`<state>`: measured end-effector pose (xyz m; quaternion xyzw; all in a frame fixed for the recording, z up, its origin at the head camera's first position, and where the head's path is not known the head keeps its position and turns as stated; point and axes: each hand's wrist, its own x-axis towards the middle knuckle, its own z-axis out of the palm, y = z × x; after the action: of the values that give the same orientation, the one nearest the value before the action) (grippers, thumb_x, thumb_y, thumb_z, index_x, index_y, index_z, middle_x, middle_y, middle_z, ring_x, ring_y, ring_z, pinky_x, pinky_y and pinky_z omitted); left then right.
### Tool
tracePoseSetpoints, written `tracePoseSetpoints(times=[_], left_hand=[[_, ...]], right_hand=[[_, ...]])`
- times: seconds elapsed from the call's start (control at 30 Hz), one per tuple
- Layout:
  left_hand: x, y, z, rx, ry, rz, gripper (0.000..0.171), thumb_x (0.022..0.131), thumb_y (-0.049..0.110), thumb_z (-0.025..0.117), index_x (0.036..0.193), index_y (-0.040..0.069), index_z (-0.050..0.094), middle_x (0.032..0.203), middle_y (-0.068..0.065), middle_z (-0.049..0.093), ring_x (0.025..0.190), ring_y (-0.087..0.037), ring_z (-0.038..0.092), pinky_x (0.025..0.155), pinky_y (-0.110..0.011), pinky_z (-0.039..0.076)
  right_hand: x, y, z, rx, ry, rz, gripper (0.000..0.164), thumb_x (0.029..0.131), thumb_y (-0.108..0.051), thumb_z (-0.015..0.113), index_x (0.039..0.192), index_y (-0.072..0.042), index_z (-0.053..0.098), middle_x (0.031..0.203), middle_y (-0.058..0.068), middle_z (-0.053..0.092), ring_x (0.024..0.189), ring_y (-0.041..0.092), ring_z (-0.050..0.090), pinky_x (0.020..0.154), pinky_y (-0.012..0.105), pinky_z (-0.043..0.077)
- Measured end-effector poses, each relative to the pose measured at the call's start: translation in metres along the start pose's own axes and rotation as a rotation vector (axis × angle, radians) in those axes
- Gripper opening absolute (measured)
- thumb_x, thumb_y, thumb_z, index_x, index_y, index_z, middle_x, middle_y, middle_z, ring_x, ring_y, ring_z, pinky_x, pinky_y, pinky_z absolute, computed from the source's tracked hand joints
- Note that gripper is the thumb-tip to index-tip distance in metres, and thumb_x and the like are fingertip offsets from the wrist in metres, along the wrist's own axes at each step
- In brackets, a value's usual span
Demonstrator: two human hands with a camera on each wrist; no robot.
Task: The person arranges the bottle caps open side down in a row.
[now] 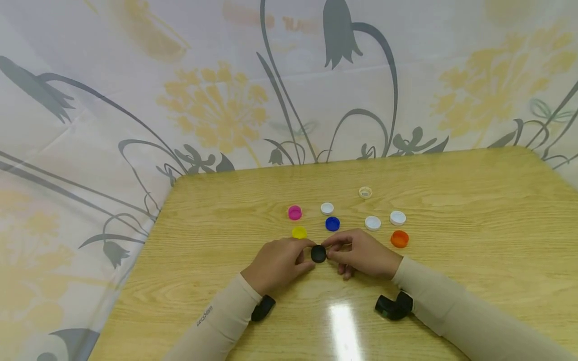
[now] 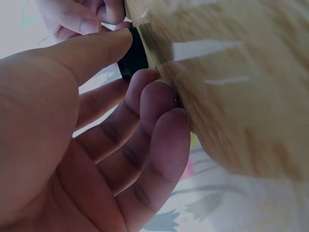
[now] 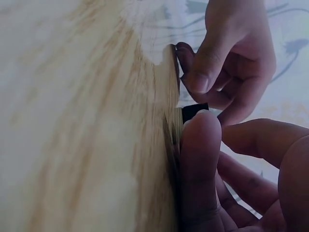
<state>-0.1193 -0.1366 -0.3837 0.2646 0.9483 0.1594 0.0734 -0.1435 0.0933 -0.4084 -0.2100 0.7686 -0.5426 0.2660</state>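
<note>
A black bottle cap [image 1: 318,253] is low at the tabletop between the two hands. My left hand [image 1: 280,263] pinches it from the left, thumb on one side of the rim and forefinger on the other. In the left wrist view the cap [image 2: 133,55] shows beside the left thumb, the other fingers bent beneath. My right hand [image 1: 363,253] holds its right edge with thumb and forefinger tips. From the right wrist, most of the cap [image 3: 192,112] is hidden behind the right fingertips. Just beyond the left hand lies a yellow cap [image 1: 299,232].
Behind the hands lie a pink cap [image 1: 295,212], a blue cap [image 1: 332,223], several white caps [image 1: 373,223] and a pale ring-like cap [image 1: 365,192]. An orange cap [image 1: 399,238] sits to the right. A flower-printed curtain [image 1: 289,90] borders the wooden table's [image 1: 217,200] far edge.
</note>
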Motion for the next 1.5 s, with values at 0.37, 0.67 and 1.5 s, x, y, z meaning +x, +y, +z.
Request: tracePoseSetpoints(times=[0.37, 0.67, 1.5], left_hand=[[0.0006, 0.0000, 0.0011, 0.007, -0.022, 0.019, 0.035, 0.095, 0.038, 0.069, 0.124, 0.018, 0.068, 0.065, 0.014, 0.053, 0.056, -0.001, 0.047, 0.052, -0.020, 0.038], [0.0007, 0.0000, 0.0009, 0.012, -0.014, 0.020, 0.036, 0.094, 0.040, 0.069, 0.122, 0.017, 0.069, 0.066, 0.014, 0.053, 0.056, 0.000, 0.047, 0.052, -0.020, 0.038], [0.0018, 0.0025, -0.0029, -0.080, 0.049, 0.020, 0.035, 0.097, 0.041, 0.065, 0.120, 0.015, 0.069, 0.081, 0.013, 0.066, 0.066, 0.002, 0.055, 0.060, -0.018, 0.045]], right_hand=[[-0.0011, -0.0019, 0.0020, -0.044, -0.008, -0.031, 0.030, 0.098, -0.014, 0.062, 0.123, 0.002, 0.067, 0.092, 0.011, 0.069, 0.061, 0.014, 0.063, 0.057, 0.032, 0.057], [-0.0022, -0.0055, 0.0027, -0.038, -0.011, -0.045, 0.033, 0.095, -0.011, 0.065, 0.124, 0.004, 0.065, 0.092, 0.013, 0.068, 0.061, 0.014, 0.062, 0.055, 0.029, 0.056], [-0.0034, -0.0076, 0.0020, 0.004, 0.024, -0.057, 0.032, 0.095, -0.019, 0.070, 0.122, -0.004, 0.063, 0.120, 0.019, 0.064, 0.073, 0.022, 0.068, 0.062, 0.035, 0.059]])
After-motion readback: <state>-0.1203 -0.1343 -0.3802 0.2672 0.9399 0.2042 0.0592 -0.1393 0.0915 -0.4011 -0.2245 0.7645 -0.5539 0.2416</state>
